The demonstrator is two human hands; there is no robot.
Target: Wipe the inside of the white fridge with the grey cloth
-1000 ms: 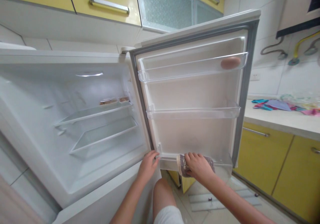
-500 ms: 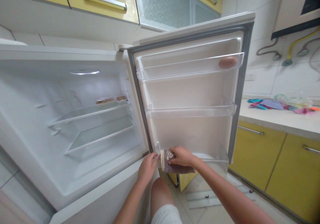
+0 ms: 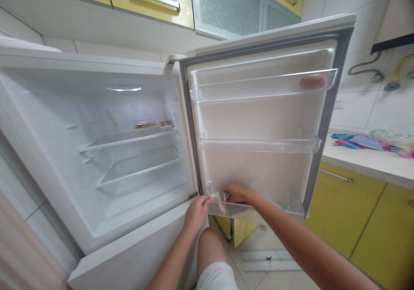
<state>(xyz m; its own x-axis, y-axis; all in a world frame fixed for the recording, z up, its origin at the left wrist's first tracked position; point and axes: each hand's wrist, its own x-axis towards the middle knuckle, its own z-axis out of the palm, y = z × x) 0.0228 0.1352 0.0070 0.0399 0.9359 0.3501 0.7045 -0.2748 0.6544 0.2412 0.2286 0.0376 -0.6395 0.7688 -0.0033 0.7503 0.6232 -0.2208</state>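
Note:
An open fridge stands before me, its door (image 3: 258, 117) swung to the right. My right hand (image 3: 237, 193) reaches into the lowest door bin (image 3: 274, 208), fingers closed on a grey patterned cloth (image 3: 222, 195) pressed against the bin's left inner corner. My left hand (image 3: 196, 210) grips the bottom left corner of the door with curled fingers, beside the cloth. A brown egg (image 3: 312, 81) lies at the right end of the top door bin.
The fridge cavity (image 3: 129, 126) has two glass shelves; small trays (image 3: 153, 124) sit at the back of the upper one. Yellow cabinets hang above and stand at the right under a white counter (image 3: 365, 158) with colourful items. My knee (image 3: 210, 242) is below the door.
My right hand has carried the cloth from the outside of the lowest bin leftward and up into the bin's left corner. The left hand has stayed at the door's bottom corner.

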